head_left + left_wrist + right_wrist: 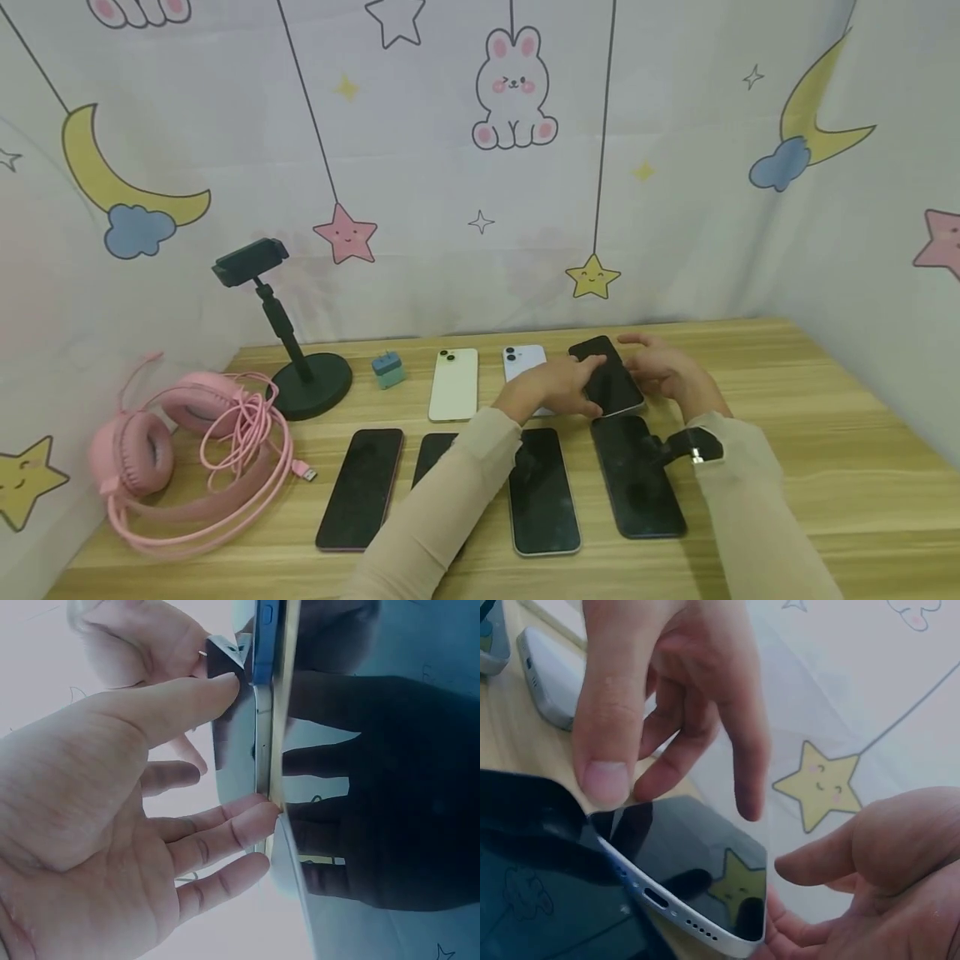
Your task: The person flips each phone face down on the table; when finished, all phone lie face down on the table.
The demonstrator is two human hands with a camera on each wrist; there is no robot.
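Note:
A black-screened phone (615, 379) lies face up in the back row, between my two hands. My left hand (558, 386) reaches over it from the left, thumb near its lower corner and fingers stretched across its upper part. In the right wrist view, the left hand's fingertips hover just over the screen (682, 859). My right hand (667, 371) is along the phone's right side, its fingers loosely bent; the right wrist view puts its fingers (784, 922) right at the phone's edge. Below the right wrist lies another dark phone (637, 479).
A white phone (525, 358) and a cream phone (453, 387) lie face down to the left. More dark phones (545, 500) (362, 487) line the front. Farther left are a blue-green charger (387, 369), a black phone stand (309, 387) and pink headphones (131, 454) with coiled cable.

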